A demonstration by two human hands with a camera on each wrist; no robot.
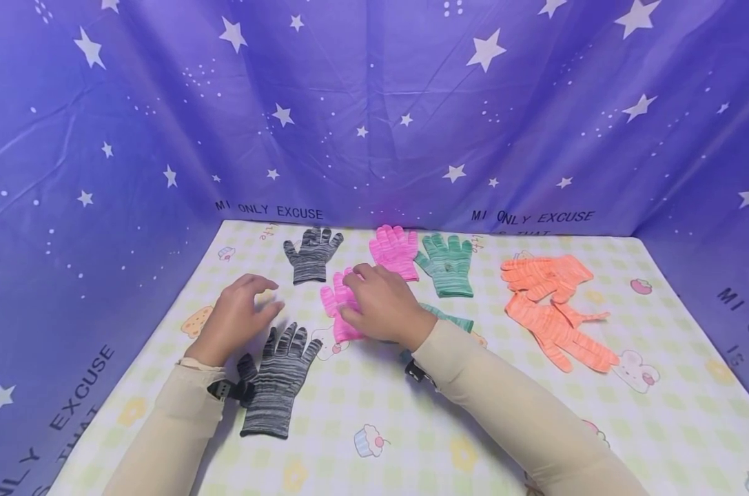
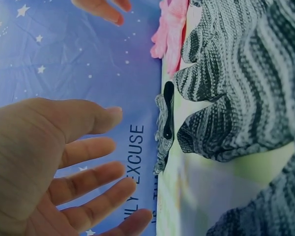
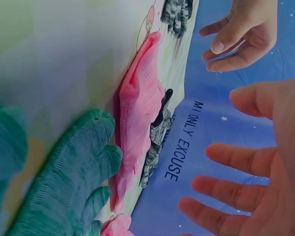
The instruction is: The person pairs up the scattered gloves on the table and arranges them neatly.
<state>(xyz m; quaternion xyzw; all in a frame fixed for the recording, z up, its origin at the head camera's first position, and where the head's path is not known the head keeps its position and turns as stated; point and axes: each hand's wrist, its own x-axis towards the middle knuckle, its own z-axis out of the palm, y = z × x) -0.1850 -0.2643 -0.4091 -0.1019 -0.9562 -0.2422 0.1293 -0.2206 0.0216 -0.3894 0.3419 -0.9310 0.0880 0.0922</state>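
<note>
My left hand [image 1: 234,318] hovers with relaxed, spread fingers above the table, beside a near black-and-grey striped glove [image 1: 275,389]; a similar far glove [image 1: 314,256] lies beyond. Its fingers hold nothing in the left wrist view. Over a near pink glove [image 1: 343,329] hangs my right hand [image 1: 389,303], partly covering it in the head view. The right wrist view shows those fingers apart and bare, with the pink glove [image 3: 140,105] lying below on the cloth. A near green glove [image 1: 453,318] is partly hidden under my right forearm.
Behind lie a second pink glove [image 1: 395,251] and a second green glove [image 1: 450,269], edges close together. Two orange gloves [image 1: 557,334] touch or overlap on the right. A checked cloth [image 1: 324,461] covers the table; a blue star-patterned curtain [image 1: 374,158] surrounds its back and sides.
</note>
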